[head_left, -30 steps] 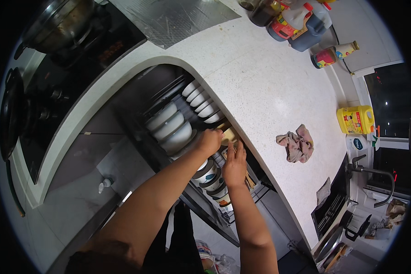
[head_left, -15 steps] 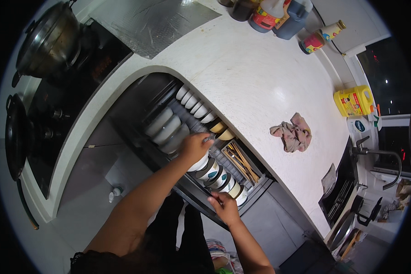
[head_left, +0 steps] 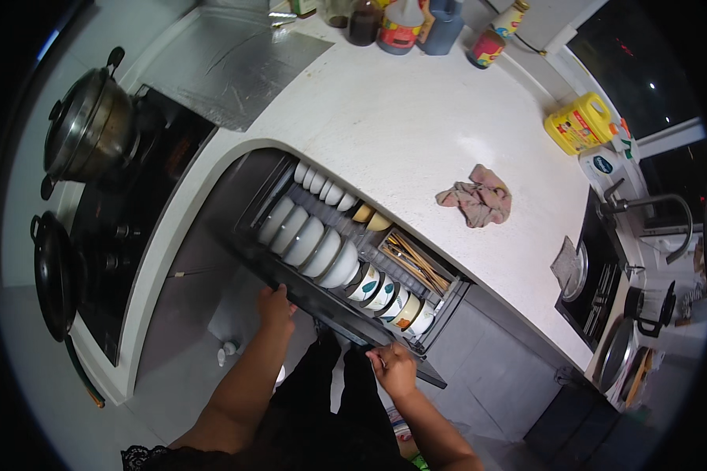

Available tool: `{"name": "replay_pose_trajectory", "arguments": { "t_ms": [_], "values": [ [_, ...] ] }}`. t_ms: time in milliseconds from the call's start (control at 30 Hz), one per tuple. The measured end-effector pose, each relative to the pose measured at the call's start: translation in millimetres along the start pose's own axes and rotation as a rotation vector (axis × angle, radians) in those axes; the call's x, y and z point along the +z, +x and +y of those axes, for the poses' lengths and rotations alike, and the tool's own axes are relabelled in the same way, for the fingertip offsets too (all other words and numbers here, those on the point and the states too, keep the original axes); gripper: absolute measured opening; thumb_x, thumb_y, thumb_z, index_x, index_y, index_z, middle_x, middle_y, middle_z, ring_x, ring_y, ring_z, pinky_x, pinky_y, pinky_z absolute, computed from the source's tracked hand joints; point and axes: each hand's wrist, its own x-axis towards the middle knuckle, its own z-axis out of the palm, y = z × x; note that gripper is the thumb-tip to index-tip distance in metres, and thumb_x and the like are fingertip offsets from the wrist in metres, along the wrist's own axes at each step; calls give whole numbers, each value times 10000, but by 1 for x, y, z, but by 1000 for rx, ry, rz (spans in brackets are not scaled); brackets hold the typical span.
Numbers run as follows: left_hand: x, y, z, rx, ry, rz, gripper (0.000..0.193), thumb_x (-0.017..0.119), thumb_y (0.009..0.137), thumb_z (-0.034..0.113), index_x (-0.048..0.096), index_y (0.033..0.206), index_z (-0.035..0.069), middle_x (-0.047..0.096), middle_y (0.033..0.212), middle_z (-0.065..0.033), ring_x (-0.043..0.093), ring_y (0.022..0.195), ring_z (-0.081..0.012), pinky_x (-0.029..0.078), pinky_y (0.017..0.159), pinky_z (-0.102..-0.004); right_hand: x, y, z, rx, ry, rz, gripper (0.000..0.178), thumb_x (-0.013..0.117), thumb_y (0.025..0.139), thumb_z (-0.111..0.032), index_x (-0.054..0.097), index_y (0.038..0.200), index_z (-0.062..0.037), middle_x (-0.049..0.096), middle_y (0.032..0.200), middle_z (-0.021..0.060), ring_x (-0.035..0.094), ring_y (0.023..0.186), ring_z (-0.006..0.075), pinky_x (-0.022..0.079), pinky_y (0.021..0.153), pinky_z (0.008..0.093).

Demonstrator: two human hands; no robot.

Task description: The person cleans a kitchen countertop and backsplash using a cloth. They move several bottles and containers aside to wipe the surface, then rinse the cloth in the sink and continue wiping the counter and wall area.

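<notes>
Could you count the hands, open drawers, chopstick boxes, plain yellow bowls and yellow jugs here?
Hands: 2 (left hand, right hand)
Open drawer: 1
Chopstick box: 1
Plain yellow bowls: 2
Yellow jug: 1
Total: 7

That dark drawer [head_left: 322,307] stands open across the middle of the frame. Its long front slants down toward the lower right.

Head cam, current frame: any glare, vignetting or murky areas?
Head view: soft glare on the white countertop, just above the crumpled cloth in the picture; black vignette at the corners; window dark with small bright spots; left hand and right hand lit enough to make out; black drawer front low in detail.
</notes>
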Motion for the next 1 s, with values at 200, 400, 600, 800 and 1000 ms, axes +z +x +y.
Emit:
{"name": "replay_pose_trajectory", "arguments": {
  "t_ms": [200,400,600,800,1000],
  "values": [
    [7,27,0,-22,-2,-75,297,518,975,119,498,1243,-9,562,1097,-136,589,955,-245,532,871,-410,29,-22,9,1309,1422,-98,249,612,955,-235,588,1089,-27,681,914,66,623,700,160,533,611,294],
    [55,63,8,3,10,-167,343,577,946,110,499,1249,-31,554,1115,-161,595,993,-290,541,871,-414,31,44,33,1323,1518,338,201,504,1010,-238,574,980,-53,672,853,62,623,711,160,524,644,291],
    [133,91,20,12,-111,-338,441,610,938,129,426,1293,-55,501,1215,-192,550,1134,-340,497,951,-453,27,113,73,1166,1714,734,146,527,993,-186,509,1008,-41,648,913,107,659,812,233,574,766,340],
    [174,77,58,-163,-403,-611,1018,299,876,764,206,1481,-50,203,1549,-204,111,1468,-326,23,1166,-504,25,159,105,878,1888,675,192,478,937,31,496,1113,-45,603,1089,121,606,997,238,490,957,418],
    [202,36,83,-229,-474,-550,1220,313,754,887,117,1497,-62,116,1571,-210,67,1472,-345,-10,1164,-530,13,177,108,760,1965,687,347,467,834,142,502,1125,-44,560,1131,109,565,1017,262,418,996,510]
  ]
}}
